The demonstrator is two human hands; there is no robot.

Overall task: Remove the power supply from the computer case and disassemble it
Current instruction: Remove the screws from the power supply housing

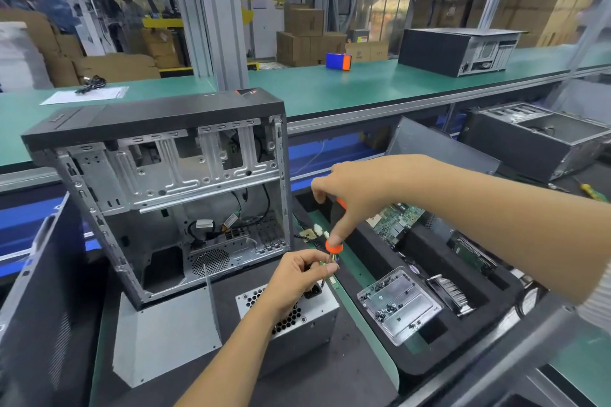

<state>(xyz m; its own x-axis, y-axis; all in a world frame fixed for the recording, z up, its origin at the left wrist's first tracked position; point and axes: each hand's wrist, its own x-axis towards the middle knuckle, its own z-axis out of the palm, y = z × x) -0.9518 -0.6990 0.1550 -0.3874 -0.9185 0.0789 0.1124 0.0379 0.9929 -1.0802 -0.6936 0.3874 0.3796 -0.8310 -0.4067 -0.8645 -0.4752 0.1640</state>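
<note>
The grey power supply stands out of the case on the dark mat, its honeycomb vent facing up. Behind it to the left the opened black computer case stands tilted, its inside bare metal with a few cables. My right hand grips the black and orange handle of a screwdriver, held upright over the supply's top edge. My left hand rests on the supply and pinches the screwdriver's shaft near its tip. The tip itself is hidden by my fingers.
A bent metal cover panel lies left of the supply. A black foam tray at the right holds a circuit board, a metal plate with screws and a heatsink. Other cases stand on the green bench.
</note>
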